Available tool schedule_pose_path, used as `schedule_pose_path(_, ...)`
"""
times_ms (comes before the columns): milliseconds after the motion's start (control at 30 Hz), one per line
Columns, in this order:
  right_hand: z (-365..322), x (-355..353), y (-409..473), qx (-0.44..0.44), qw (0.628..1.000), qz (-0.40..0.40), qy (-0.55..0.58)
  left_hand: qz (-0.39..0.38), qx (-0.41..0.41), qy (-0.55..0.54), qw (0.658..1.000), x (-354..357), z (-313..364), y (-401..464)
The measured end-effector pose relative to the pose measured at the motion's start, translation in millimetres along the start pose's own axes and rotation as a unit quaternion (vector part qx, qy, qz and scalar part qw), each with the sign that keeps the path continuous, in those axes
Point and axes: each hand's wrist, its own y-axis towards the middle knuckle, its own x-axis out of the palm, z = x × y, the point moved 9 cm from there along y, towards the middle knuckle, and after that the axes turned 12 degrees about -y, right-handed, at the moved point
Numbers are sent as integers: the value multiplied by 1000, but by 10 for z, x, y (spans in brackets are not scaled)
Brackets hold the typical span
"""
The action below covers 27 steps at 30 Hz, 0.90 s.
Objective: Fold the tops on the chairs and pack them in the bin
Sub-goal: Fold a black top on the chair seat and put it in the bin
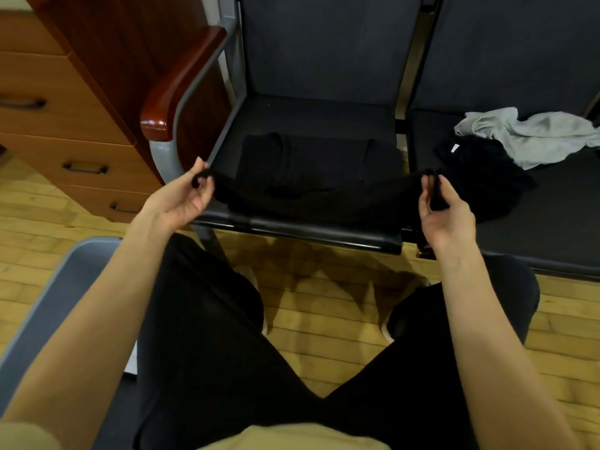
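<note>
Two hands up, palms toward the wearer, each clamped on one end of the same black top (311, 177). Left hand (183, 198) pinches a bunched corner between thumb and fingers; right hand (444, 211) has its fingers curled round the other corner. Hands well apart, the cloth edge stretched in a line between them.

Rest of the black top lies flat on the near chair seat (308, 118), just beyond the hands; two narrow parts, likely straps or sleeves, run away from them. Black on a dark seat, so its outline is hard to trace.

Beyond the right hand and to its outer side, on the neighbouring seat: a crumpled second black garment (483, 167), and a pale grey top (535, 134) lying against its far edge. Neither folded.

Below the left forearm, a grey bin (65, 287); only its rim and one wall show, contents not visible.

Step in hand, as I judge it: the first lengthwise fold of the black top, near edge lifted. Next move would call for both hands to carry that edge forward together, level, and lay it on the far part of the garment so the corners meet, then smooth. Uneven travel would skew the fold.

Writing: a small white tag (455, 148) shows on the crumpled black garment; too small to read. No other labels or brands seen.
</note>
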Motion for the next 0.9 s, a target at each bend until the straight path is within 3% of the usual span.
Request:
schedule_pose_path(67, -3, 93, 273, 5, 999, -11, 34, -13, 23, -133, 991, 125, 58, 228)
schedule_pose_path(133, 1, 194, 586, 12, 998, -13, 55, -24, 45, -190, 980, 254, 108, 465)
schedule_pose_path(400, 172, 410, 1875, 68, 997, 29, 0, 32, 93, -211, 973, 440, 275, 1559)
schedule_pose_path(533, 298, 379, 2282, 98, 992, 54, -52, 67, 96, -196, 973, 469, 237, 2011)
schedule_pose_path(667, 387, 439, 2411, 112, 987, 25, -113, 101, 103, -168, 975, 432, 168, 2309)
schedule_pose_path(900, 188, 541, 2578, 21, 948, -29, -317, 100, 158, 49, 981, 277, 225, 2458)
